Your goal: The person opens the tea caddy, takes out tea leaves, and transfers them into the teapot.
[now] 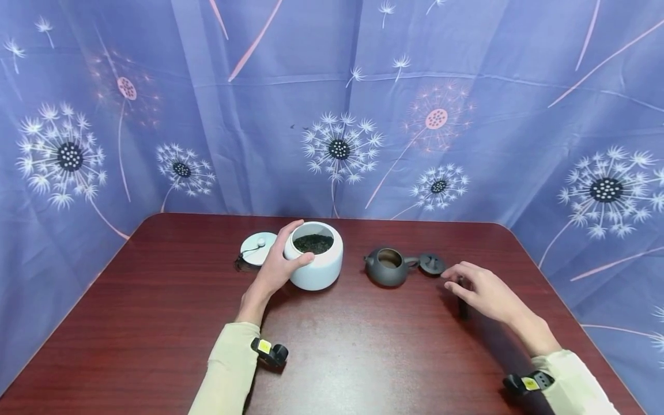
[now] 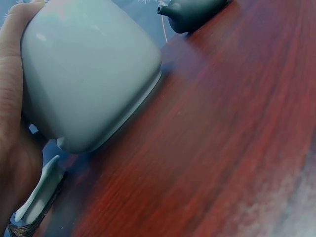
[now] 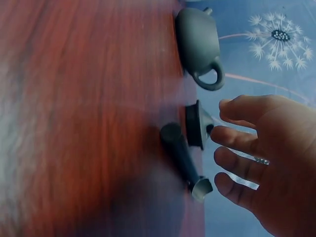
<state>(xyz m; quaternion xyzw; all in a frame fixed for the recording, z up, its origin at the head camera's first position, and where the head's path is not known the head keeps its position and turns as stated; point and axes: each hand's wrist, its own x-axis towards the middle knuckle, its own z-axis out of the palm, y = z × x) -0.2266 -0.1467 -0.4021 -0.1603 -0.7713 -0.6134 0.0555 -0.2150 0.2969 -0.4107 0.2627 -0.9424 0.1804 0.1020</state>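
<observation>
A white ceramic jar with dark tea leaves inside stands upright on the table, its mouth uncovered. My left hand grips it from the left, the thumb on the near side of the rim and the fingers round the far side. Over at the right, my right hand hovers with loosely bent, spread fingers above a dark tea scoop lying on the wood. In the right wrist view a gap shows between fingertips and scoop. Beside that hand lies a small dark teapot lid.
The dark, lidless teapot sits between the two hands, handle to the right. Left of the jar lies its white lid with a dark cord. A blue dandelion-print curtain hangs behind the reddish-brown table.
</observation>
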